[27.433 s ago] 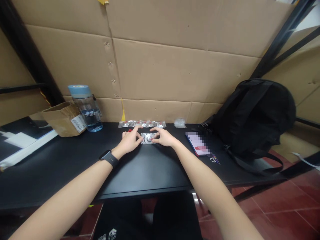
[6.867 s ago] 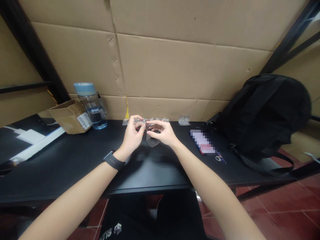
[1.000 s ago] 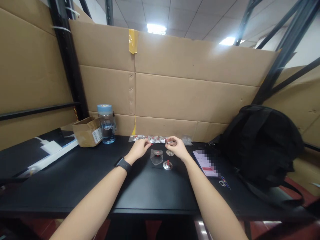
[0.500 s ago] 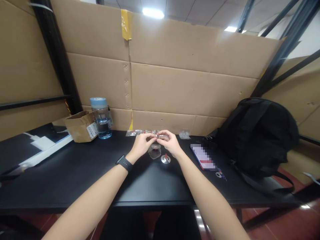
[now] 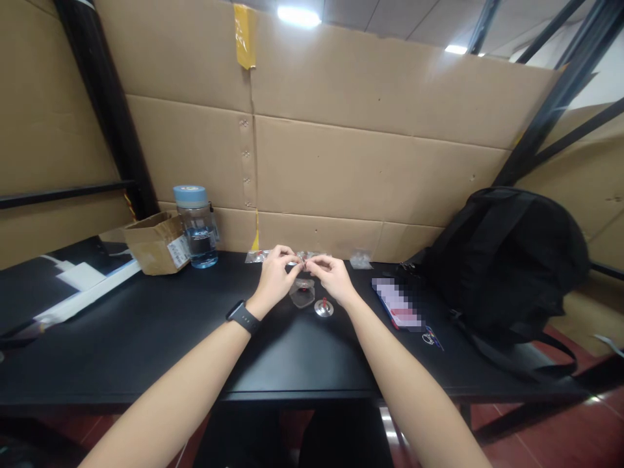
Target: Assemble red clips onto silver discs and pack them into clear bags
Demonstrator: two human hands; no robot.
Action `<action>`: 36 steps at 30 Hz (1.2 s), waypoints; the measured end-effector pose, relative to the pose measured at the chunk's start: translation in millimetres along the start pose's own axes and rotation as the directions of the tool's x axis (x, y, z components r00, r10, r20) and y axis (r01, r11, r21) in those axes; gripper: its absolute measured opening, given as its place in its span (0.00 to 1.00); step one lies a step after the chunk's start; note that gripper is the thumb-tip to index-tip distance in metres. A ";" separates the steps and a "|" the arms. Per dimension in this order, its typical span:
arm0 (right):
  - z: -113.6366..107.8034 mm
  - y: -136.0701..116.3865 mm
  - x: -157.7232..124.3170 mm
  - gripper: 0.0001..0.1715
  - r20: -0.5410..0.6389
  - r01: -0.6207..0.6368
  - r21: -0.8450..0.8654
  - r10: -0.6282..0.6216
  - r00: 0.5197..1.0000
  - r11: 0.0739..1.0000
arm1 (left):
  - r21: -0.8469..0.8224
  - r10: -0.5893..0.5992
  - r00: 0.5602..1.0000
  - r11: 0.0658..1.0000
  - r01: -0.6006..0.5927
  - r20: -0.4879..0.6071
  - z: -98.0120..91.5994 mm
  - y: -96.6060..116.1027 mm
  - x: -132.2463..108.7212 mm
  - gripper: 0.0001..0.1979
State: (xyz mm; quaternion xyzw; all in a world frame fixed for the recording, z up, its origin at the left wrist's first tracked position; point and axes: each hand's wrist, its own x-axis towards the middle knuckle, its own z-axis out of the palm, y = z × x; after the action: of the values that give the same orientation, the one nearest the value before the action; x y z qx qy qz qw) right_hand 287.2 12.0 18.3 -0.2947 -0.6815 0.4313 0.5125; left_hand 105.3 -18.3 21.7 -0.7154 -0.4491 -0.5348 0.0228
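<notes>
My left hand and my right hand meet above the black table, fingertips pinched together on a small silvery part between them. Just below the hands lies a clear plastic bag with something red inside. Beside it on the table stands a small round metal disc with a red stem. A black watch is on my left wrist. Behind the hands a row of small clear packets lies against the cardboard wall.
A water bottle with a blue lid and an open cardboard box stand at the back left. A phone lies right of my hands, next to a black backpack. Another small clear packet lies at the back.
My hands have stayed together over the bag; the fingertips have closed tighter on the small part. The view shifted slightly.
</notes>
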 end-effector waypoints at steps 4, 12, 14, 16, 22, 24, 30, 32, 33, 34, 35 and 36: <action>-2.2 6.6 2.1 0.22 0.003 -0.005 -0.030 0.005 1.000 1.000 | 0.080 0.022 0.999 0.996 -0.024 0.025 -2.6 1.8 0.3 0.06; -8.9 2.8 1.6 0.18 0.089 0.038 -0.145 -0.025 0.996 0.989 | 0.117 0.048 0.996 0.992 -0.057 0.077 -1.2 3.8 -2.6 0.07; -11.9 -1.4 1.3 0.16 0.119 0.092 -0.239 -0.065 0.991 0.967 | 0.127 0.049 0.994 0.990 -0.061 0.097 -0.3 4.6 -3.6 0.06; -15.0 -5.0 1.1 0.12 0.165 0.172 -0.359 -0.119 0.979 0.917 | 0.141 0.061 0.991 0.987 -0.078 0.122 0.7 5.0 -4.7 0.06; -20.6 -11.1 0.1 0.07 0.265 0.297 -0.529 -0.178 0.948 0.795 | 0.164 0.068 0.983 0.982 -0.096 0.174 1.0 6.2 -5.7 0.05; -20.4 -12.6 -0.2 0.06 0.273 0.307 -0.525 -0.184 0.944 0.794 | 0.131 0.061 0.981 0.988 -0.086 0.184 -1.0 7.8 -4.0 0.05; -17.5 -15.6 -1.4 0.04 0.259 0.338 -0.543 -0.230 0.938 0.769 | -0.228 -0.092 0.978 0.964 0.134 0.189 -6.8 10.3 1.7 0.15; -17.1 -15.6 -1.7 0.03 0.268 0.351 -0.545 -0.238 0.933 0.761 | -0.311 -0.056 0.946 0.937 0.160 0.319 -4.9 7.4 0.9 0.16; -17.1 -15.4 -1.7 0.03 0.272 0.353 -0.544 -0.238 0.932 0.761 | -0.337 -0.058 0.933 0.923 0.186 0.355 -3.3 5.4 0.2 0.18; -17.3 -15.1 -1.6 0.03 0.270 0.351 -0.542 -0.237 0.933 0.763 | -0.374 -0.077 0.924 0.899 0.227 0.374 -1.4 3.3 -0.6 0.18; -17.6 -14.7 -1.5 0.03 0.263 0.345 -0.538 -0.235 0.936 0.769 | -0.403 -0.089 0.916 0.878 0.258 0.390 0.3 1.4 -1.1 0.19; -17.9 -14.2 -1.3 0.03 0.251 0.335 -0.533 -0.233 0.940 0.777 | -0.417 -0.093 0.914 0.868 0.269 0.396 1.6 0.0 -1.5 0.19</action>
State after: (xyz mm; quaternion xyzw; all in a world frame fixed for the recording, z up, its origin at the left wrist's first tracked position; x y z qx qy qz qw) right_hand 305.3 9.5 32.2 -0.2891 -0.8566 0.1497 0.4003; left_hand 106.5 -18.4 19.8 -0.7401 -0.3708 -0.4844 -0.2830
